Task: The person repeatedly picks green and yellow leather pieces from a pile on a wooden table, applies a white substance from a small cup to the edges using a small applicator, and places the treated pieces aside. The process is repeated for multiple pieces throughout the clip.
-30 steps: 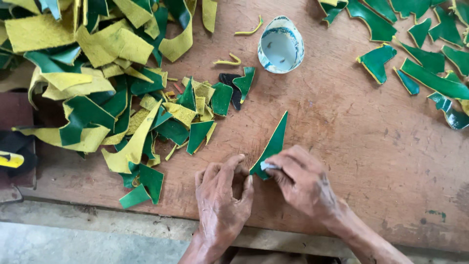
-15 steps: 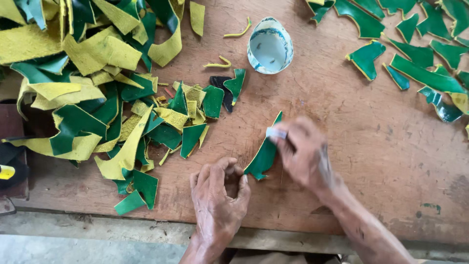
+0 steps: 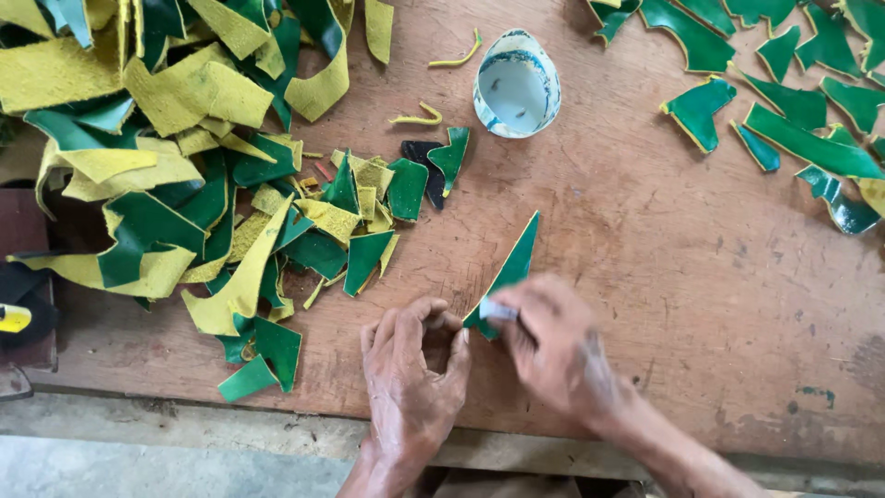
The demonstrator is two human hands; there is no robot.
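Right hand (image 3: 553, 346) pinches a small pale tool on the green strip (image 3: 510, 270) — blurred. Left hand (image 3: 412, 364) pins strip's lower end to worktop (image 3: 664, 277); white cup (image 3: 516, 85) sits beyond.

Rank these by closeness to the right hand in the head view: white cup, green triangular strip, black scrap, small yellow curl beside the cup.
From the right hand:
1. Green triangular strip, in its fingers.
2. Black scrap, up and left, at the pile's edge.
3. White cup and small yellow curl, at the far side: too close to call.
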